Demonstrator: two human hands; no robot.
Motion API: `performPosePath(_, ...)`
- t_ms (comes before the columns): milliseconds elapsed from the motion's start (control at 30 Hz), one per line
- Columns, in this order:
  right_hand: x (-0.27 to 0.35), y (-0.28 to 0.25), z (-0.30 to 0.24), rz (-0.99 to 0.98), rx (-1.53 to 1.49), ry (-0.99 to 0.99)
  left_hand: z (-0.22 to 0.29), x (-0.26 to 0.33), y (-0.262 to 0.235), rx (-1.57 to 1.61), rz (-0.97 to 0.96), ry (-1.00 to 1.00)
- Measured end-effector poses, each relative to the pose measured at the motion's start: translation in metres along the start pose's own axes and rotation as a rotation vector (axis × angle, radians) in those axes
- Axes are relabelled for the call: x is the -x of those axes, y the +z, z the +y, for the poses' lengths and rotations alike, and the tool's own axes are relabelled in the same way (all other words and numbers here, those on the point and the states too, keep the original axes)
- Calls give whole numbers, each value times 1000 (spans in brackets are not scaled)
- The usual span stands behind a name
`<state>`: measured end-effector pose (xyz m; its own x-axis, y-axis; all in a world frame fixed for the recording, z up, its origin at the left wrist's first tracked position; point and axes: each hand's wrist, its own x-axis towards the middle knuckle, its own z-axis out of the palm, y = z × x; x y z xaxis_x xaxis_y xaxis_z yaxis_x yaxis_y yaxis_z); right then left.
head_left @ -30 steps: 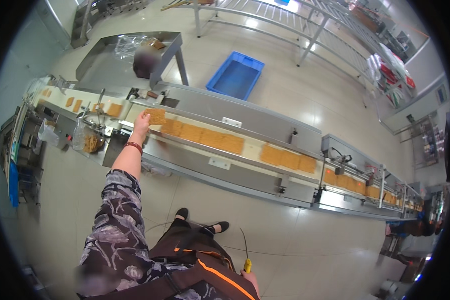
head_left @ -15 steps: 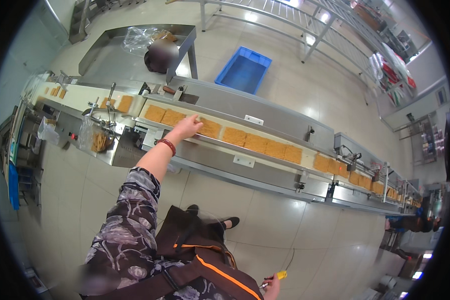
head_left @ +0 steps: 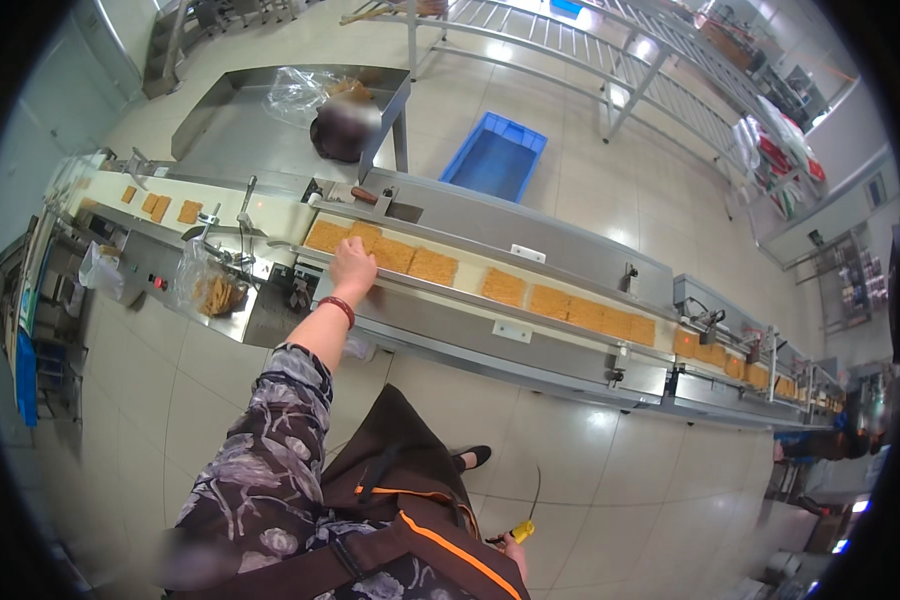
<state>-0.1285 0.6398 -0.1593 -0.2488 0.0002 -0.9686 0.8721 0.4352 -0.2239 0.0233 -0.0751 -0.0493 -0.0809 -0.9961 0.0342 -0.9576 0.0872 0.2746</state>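
Left arm extended forward and up from the lower edge, elbow nearly straight, sleeve of grey-black floral fabric, red band at the wrist. Left hand (head_left: 352,268) lies palm down at the near edge of the conveyor belt (head_left: 470,268), fingers spread loosely and flat, tips touching the orange noodle blocks (head_left: 370,247) at the belt's left end; nothing is clasped in it. The blocks are square, flat, rough-textured and golden-orange; four lie edge to edge under and beside the hand, and further ones follow rightward along the belt, some in a close row (head_left: 590,312). Belt is pale and smooth, framed by brushed stainless-steel side rails. Right hand (head_left: 515,545) is low at the bottom edge beside the dark apron with orange trim, closed around a yellow-handled tool (head_left: 523,530) with a thin dark shaft pointing upward. A clear plastic bag (head_left: 208,285) of broken orange pieces hangs at the machine's near left side. A blue plastic crate (head_left: 497,160) sits on the glossy tiled floor beyond the line, well apart from both hands.
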Motion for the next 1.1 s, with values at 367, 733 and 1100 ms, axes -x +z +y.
performPosePath(367,20,22,-17,119,48,-26,41,1,-38,-378,-325,54)
performPosePath(733,20,14,-34,95,56,-44,149,50,4,-89,-398,-11)
performPosePath(1100,20,-11,-46,90,41,-18,178,38,59,821,-162,41)
